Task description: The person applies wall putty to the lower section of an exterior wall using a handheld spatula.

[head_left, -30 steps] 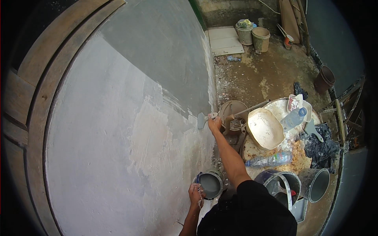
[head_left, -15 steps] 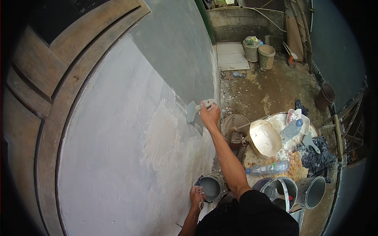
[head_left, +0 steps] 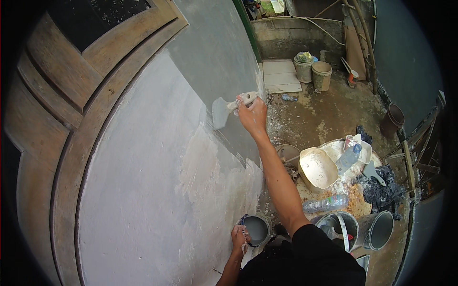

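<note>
My right hand is closed round the pale handle of a wide paintbrush. Its grey-coated bristles point left and lie against the wall, near the border between the grey paint and the whitish unpainted surface. Low by my body, my left hand grips the rim or handle of a small paint bucket; the exact hold is partly hidden. Grey paint shows inside that bucket. Streaky grey marks and a rough beige patch lie below the brush.
A stained round tabletop on my right bears a cream basin, plastic bottles, another brush and a black plastic bag. Grey buckets stand nearer. A wooden frame edges the wall at left. Farther off are two buckets.
My right hand has moved the paintbrush up and left along the wall. My left hand stays at the bucket. The view has shifted slightly.
</note>
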